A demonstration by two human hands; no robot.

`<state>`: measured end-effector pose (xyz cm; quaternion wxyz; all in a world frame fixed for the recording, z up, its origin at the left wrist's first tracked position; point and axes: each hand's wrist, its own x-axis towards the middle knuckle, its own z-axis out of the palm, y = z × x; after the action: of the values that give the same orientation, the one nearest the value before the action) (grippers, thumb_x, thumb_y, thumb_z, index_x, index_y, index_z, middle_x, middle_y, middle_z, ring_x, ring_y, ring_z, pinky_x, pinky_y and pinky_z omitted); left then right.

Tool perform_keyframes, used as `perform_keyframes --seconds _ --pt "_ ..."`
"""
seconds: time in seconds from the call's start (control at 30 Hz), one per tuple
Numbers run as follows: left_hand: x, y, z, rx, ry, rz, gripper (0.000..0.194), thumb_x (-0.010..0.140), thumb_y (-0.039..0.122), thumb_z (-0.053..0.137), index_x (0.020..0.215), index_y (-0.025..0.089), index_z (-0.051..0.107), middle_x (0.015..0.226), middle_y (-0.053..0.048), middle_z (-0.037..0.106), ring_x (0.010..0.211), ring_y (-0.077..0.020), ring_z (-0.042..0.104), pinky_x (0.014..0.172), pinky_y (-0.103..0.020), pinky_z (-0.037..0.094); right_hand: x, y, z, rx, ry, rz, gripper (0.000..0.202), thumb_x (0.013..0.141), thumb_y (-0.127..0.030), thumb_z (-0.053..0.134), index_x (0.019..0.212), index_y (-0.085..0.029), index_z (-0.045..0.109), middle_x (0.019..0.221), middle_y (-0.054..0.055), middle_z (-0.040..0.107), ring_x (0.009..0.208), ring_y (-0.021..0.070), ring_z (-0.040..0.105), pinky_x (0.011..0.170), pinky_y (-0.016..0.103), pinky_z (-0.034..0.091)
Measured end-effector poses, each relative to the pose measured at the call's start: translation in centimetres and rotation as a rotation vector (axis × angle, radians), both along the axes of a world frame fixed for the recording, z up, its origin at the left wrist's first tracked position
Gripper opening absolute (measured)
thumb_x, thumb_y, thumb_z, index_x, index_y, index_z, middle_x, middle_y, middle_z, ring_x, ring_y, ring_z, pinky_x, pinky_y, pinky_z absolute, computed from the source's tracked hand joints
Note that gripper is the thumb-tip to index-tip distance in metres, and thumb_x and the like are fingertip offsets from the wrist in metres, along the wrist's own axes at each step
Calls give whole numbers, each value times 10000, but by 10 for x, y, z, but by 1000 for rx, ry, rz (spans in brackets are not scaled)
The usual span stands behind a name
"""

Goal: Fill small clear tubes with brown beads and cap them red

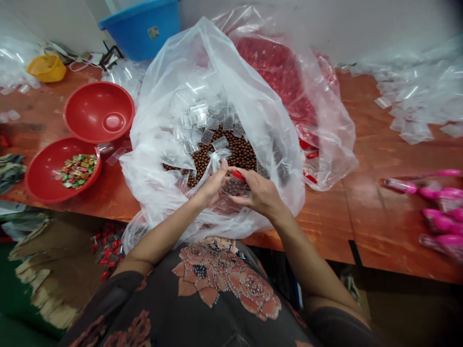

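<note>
A small clear plastic container (234, 187) with a red cap (238, 175) sits between my two hands, above the front of a big clear plastic bag (155, 159). My right hand (262, 192) is closed around its right side, with fingers at the cap. My left hand (213, 187) is closed at its left side, thumb raised; its other fingers are partly hidden. Brown round balls (240, 149) lie in the bag just beyond my hands. Several clear rectangular plastic pieces (198, 115) are heaped behind and on the balls.
At left stand an empty red bowl (77, 115) and a red bowl (39, 178) holding small wrapped pieces. A blue tub (141, 31) is behind. To the right are a bag of red pieces (271, 67), clear plastic pieces (415, 101) and pink items (443, 221).
</note>
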<state>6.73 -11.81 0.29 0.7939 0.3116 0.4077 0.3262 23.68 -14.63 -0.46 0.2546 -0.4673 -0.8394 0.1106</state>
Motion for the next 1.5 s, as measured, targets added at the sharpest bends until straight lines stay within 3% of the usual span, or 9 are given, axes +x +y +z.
perform_keyframes --seconds 0.13,0.37,0.6,0.7,0.9,1.0,1.2,1.37,1.5 --pt "12 -6 -4 -76 69 50 689 895 753 335 1114 181 650 685 -79 664 675 -191 664 516 -251 458 -8 0 -3 50 -25 14 639 830 -513 643 1359 -183 501 1132 131 690 991 276 672 839 393 556" --pt "10 -15 -12 257 244 178 433 961 551 399 1145 234 629 847 -24 677 557 -108 569 493 -225 431 -16 1 -2 52 -21 51 544 836 -482 622 1288 -186 555 991 108 707 909 261 673 814 385 549" --pt "-3 -2 -4 55 15 191 646 953 671 240 1250 185 545 618 2 592 454 -101 493 505 -228 455 15 21 -9 -190 143 -15 574 937 -544 507 1416 -230 466 1186 91 663 1004 229 649 857 367 528" --pt "-11 3 2 66 -78 202 607 972 622 257 1221 161 564 676 -26 645 482 -100 514 510 -219 467 26 32 -26 -169 -7 -201 356 1000 -345 399 1185 -182 655 1079 115 683 988 235 636 867 366 496" --pt "-19 4 17 -31 -244 170 509 999 541 312 1090 135 605 716 -49 682 483 -95 529 427 -195 404 13 36 -36 -196 -391 -143 306 959 -204 419 1016 -133 711 963 143 674 886 235 609 764 336 441" --pt "-20 4 18 -53 -219 171 601 951 658 339 1008 128 618 712 -66 690 472 -95 533 406 -194 381 11 36 -36 -226 -181 -206 281 942 -218 461 1036 -136 712 993 134 706 911 232 631 811 342 463" --pt "-14 -1 2 87 -12 128 688 898 754 314 937 139 618 701 -56 679 452 -86 526 388 -192 378 -5 23 -11 -181 769 -480 253 847 -386 676 1027 -215 726 982 28 751 889 177 687 850 344 531" --pt "-5 -8 -5 194 110 39 727 838 822 315 936 162 603 637 -18 622 459 -91 535 385 -186 381 -31 9 17 -132 684 -312 155 856 -387 685 878 -259 770 840 -1 745 797 155 655 792 332 520" --pt "-5 -7 -3 180 159 26 734 830 829 320 886 156 607 603 -16 594 449 -88 523 383 -186 372 -32 7 15 -82 552 -141 236 935 -427 573 978 -296 765 953 15 728 923 171 642 897 388 490"
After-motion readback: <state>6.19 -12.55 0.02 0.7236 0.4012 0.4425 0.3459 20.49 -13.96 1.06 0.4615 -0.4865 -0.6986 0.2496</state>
